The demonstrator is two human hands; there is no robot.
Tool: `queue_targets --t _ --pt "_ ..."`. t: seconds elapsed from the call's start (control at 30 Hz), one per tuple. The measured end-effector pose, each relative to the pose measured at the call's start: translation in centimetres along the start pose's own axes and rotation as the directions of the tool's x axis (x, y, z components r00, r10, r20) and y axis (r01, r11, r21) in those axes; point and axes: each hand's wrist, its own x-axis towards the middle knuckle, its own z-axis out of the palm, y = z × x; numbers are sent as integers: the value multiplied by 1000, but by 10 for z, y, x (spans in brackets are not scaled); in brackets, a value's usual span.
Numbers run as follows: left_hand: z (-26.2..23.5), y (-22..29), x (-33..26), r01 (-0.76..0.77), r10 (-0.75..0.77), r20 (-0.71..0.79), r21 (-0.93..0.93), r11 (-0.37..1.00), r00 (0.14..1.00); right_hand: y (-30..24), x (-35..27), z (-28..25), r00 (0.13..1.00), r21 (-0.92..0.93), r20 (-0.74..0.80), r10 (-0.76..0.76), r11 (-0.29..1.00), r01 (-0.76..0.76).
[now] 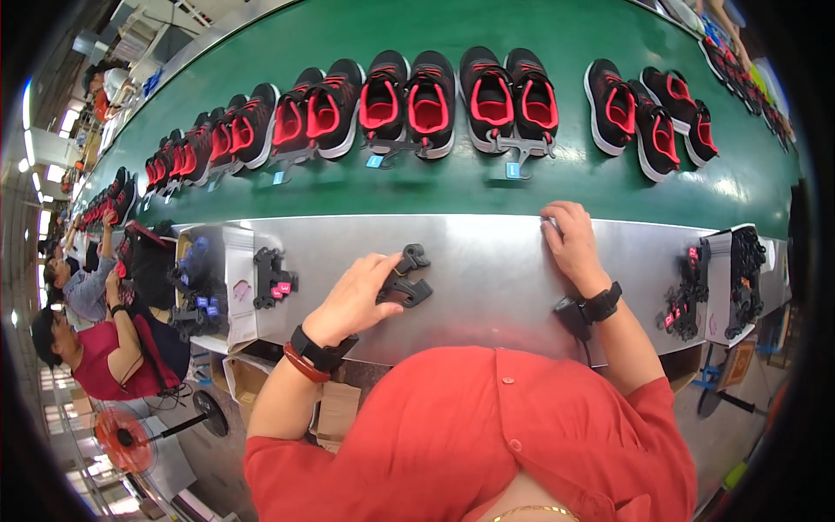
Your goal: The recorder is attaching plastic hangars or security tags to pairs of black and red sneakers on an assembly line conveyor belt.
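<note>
On the metal surface (487, 287), the left hand (355, 291) is bending over black hangers (413, 289), its grip standing partway open, with fingers touching their upper part and thumb lying by the lower; since the hand is hiding the contact, I cannot tell whether it is holding them firmly. The right hand (576, 250) is resting at the far edge, its grip loosely curled, partly open and visibly holding nothing. Beyond, black-and-red shoes (431, 83) are standing along the green surface (348, 196), several pairs carrying hangers at their heels. More hangers are lying in a left pile (264, 278) and a right pile (687, 300), each sitting beside a box.
</note>
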Motion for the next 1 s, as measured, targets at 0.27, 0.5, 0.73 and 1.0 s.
queue_targets --t 0.27,0.5,0.73,1.0 --pt "37 6 13 40 -46 -55 -102 994 997 -3 -16 -1 1000 -6 9 -22 1000 22" --pt "44 61 36 361 29 384 -888 284 923 -78 -10 -17 882 707 464 -85 635 -311" --pt "56 91 52 309 112 398 -836 452 911 -71 -10 -41 784 417 611 110 797 -436" --pt "87 92 68 257 120 235 -942 -216 965 -48 -26 -43 964 735 72 254 640 -224"
